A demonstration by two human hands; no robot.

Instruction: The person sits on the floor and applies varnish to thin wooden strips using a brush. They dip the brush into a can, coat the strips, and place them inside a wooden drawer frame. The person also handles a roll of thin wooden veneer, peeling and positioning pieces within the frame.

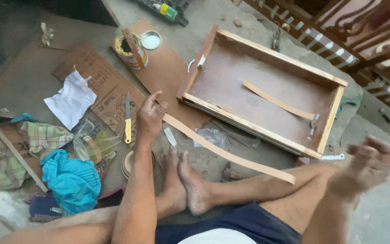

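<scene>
**A:** What has the left hand (150, 116) got?

**B:** One end of a long tan veneer strip (231, 153). The fingers (155, 96) are partly curled, with the strip's end pinched near the thumb while the forefinger sticks up. From there the strip runs down along the front of the wooden drawer box (326, 129) and ends over the person's shin.

**A:** And the right hand (367, 165)?

**B:** It is raised just below the drawer box's near right corner, blurred. Its fingers look loosely spread and I see nothing in them.

**A:** What lies in the drawer box?

**B:** A second, shorter strip (278, 100), lying slantwise on its bottom panel.

**A:** Anything else around it?

**B:** Left of the drawer box, an open glue tin (131, 52) stands on a brown board, its round lid (151, 40) beside it. Farther left, a yellow-handled knife (127, 118) lies on printed cardboard, next to crumpled white paper (71, 99). A blue cloth (72, 180) sits well to the lower left, on the floor.
</scene>
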